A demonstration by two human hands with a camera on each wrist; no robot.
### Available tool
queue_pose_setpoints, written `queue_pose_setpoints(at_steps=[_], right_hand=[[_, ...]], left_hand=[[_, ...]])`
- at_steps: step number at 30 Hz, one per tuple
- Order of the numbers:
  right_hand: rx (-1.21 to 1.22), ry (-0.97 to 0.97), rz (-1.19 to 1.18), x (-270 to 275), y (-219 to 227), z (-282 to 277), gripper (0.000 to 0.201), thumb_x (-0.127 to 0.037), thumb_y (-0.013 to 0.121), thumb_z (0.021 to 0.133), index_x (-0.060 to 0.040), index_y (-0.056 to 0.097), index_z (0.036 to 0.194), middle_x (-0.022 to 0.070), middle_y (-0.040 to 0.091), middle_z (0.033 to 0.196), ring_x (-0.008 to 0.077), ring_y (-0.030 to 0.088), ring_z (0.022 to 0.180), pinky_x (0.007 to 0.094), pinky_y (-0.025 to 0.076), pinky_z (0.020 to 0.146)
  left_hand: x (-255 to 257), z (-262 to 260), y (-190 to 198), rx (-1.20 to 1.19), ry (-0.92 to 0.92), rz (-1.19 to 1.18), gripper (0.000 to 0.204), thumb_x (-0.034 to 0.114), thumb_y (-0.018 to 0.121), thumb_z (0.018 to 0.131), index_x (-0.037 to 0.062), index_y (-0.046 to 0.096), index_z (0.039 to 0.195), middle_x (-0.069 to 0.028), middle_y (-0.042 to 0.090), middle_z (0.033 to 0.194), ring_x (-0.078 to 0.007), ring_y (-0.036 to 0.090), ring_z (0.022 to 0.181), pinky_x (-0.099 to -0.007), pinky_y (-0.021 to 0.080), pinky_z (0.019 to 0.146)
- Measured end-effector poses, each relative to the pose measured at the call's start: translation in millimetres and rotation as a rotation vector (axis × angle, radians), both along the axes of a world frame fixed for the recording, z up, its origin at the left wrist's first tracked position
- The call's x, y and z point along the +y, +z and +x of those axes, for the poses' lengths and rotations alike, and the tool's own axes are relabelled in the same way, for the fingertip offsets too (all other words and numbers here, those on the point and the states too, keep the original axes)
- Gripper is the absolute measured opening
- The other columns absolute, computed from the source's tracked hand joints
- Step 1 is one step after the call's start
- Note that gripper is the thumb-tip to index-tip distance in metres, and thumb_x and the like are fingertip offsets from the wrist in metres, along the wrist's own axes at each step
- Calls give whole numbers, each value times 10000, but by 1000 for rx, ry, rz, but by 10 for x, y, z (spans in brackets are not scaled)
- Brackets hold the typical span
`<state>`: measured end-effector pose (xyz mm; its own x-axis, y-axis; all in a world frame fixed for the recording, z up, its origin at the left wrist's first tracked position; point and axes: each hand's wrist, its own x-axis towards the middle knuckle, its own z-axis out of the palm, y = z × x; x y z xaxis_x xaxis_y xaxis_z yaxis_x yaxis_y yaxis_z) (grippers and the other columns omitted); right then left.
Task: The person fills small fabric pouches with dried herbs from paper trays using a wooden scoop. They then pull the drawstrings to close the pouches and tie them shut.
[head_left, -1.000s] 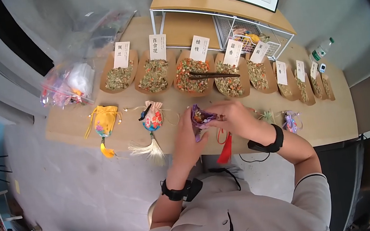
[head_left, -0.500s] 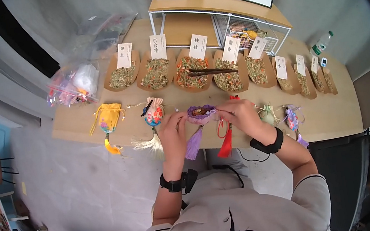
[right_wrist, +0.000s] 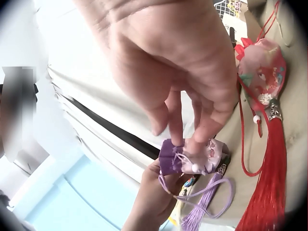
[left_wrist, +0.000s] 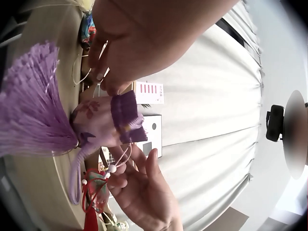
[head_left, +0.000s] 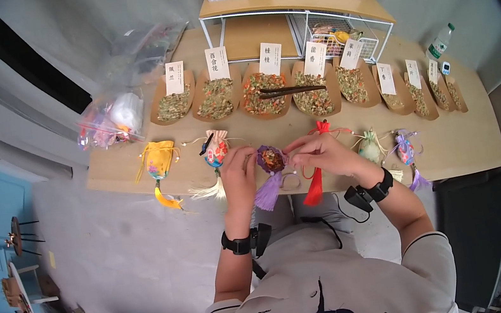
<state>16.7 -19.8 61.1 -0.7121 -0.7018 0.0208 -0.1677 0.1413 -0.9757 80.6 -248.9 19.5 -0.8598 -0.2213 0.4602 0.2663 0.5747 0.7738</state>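
A small purple drawstring pouch (head_left: 271, 160) hangs over the table's front edge, its mouth open upward on dried herbs. My left hand (head_left: 239, 174) pinches its left side. From the right, fingers of my right hand (head_left: 326, 154) touch the pouch, the thumb apart from it in the right wrist view. A purple tassel (head_left: 268, 193) and a looped cord dangle below. White beads (left_wrist: 112, 168) on the cord lie close to the right fingers in the left wrist view. Just beyond my right hand is a red pouch (right_wrist: 262, 72) with a long red tassel (head_left: 314, 189).
Yellow (head_left: 158, 160), pink-and-blue (head_left: 216, 148), green (head_left: 369, 147) and multicoloured (head_left: 404, 147) pouches line the table's front. Behind them stand several labelled paper trays of herbs (head_left: 173, 106), dark tongs (head_left: 292, 90) across two. A plastic bag (head_left: 111, 121) and a bottle (head_left: 441, 41) stand at opposite sides.
A second ago both hands were gathered round the pouch, the right over its mouth. They moved apart to its sides, and the mouth now faces up more, showing the herbs. The right fingers have loosened.
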Motion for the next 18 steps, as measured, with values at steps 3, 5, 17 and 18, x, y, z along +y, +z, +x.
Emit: queue_pose_setpoints(at_steps=[3,5,17,18], right_hand=[[-44,-99,127,-66,67,82,237,-100,808,801,6,740,1002,113,707,1048,155,689,931,284,542,771],[78,-163,200,-149,78,159,275,-91,810,793,7,729,1036,106,695,1039,157,695,898,282,550,754],[439,-300,233,-96,-113,283,156,44,683,857,24,715,1009,123,694,899,209,692,764,291,538,674],[468,-304,244,-35,-103,259,139,45,677,858,20,719,988,132,698,875,216,692,754,304,536,668]], left_hand=[[-21,-1,-23,-34,0,-14,124,-38,666,853,-12,672,974,-121,683,914,-261,688,838,-315,537,732],[3,5,-25,-66,-5,30,128,-38,663,857,-13,679,982,-118,681,895,-240,690,816,-306,538,723],[-119,104,229,-172,-23,119,105,2,710,858,-15,731,960,-101,685,840,-177,675,776,-286,525,699],[-168,109,275,-149,-12,58,106,3,715,853,-10,738,956,-104,685,833,-183,673,771,-289,522,697]])
